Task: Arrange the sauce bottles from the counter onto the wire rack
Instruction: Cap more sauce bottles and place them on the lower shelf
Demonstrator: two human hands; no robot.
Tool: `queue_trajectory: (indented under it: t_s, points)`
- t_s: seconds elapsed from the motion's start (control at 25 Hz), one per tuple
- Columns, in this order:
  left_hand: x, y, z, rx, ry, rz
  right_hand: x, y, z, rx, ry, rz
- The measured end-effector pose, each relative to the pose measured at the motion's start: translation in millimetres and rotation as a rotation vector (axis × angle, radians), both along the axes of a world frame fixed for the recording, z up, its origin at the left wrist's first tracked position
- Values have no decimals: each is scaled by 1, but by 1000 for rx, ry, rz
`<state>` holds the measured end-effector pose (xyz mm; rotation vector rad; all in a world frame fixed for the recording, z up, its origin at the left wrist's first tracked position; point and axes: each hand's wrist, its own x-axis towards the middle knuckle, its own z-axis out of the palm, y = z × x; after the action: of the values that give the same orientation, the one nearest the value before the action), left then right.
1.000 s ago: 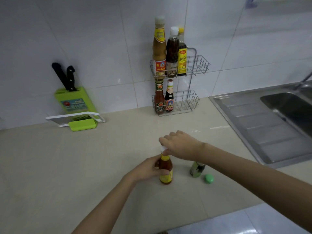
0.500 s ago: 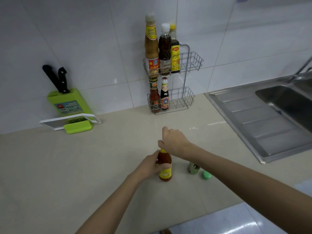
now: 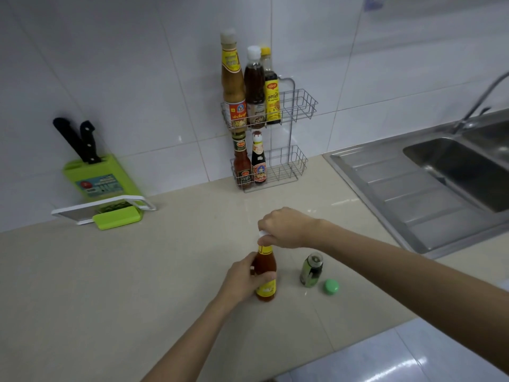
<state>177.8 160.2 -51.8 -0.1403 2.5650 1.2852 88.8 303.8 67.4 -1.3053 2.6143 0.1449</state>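
Observation:
A red sauce bottle (image 3: 266, 272) with a yellow label stands upright on the beige counter (image 3: 110, 271). My left hand (image 3: 242, 279) grips its body from the left. My right hand (image 3: 286, 228) is closed over its white cap (image 3: 261, 235). To its right stands a small green bottle (image 3: 311, 270) with no lid, and its green cap (image 3: 331, 286) lies beside it. The two-tier wire rack (image 3: 292, 164) stands against the wall, with three tall bottles (image 3: 252, 86) on the top tier and two small bottles (image 3: 250, 164) on the bottom tier, all at the left.
A green knife block (image 3: 96, 177) with two black-handled knives and a white-framed board stands at the back left. A steel sink (image 3: 440, 183) with drainboard and tap fills the right. The counter's front edge runs at the lower right above a tiled floor.
Both hands stay on the red sauce bottle. My right hand's fingers have shifted on the cap, showing more of it. The view has moved slightly.

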Motion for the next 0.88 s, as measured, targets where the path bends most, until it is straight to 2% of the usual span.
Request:
queue_trajectory:
  t_s: [0.16, 0.24, 0.32, 0.4, 0.52, 0.6, 0.68, 0.76, 0.88]
  points:
    - [6, 11, -2, -75, 46, 57, 11, -3, -14, -42, 115, -139]
    - [6, 14, 0, -75, 56, 55, 12, -3, -18, -2, 173, -195]
    - [5, 9, 1, 53, 2, 7, 10, 0, -17, 30, 149, -246]
    - [5, -2, 3, 237, -67, -12, 8, 3, -15, -13, 32, -299]
    - [8, -16, 8, 368, -125, -33, 8, 5, -11, -145, -174, -206]
    - [10, -20, 9, 428, -137, -66, 8, 7, -7, -168, -225, -98]
    - [12, -23, 11, 454, -156, -62, 7, 6, -4, -160, -222, -57]
    - [14, -22, 13, 441, -168, -56, 7, 1, -3, -102, -132, -40]
    - [15, -19, 13, 429, -171, -46, 4, -7, -1, -41, -90, -94]
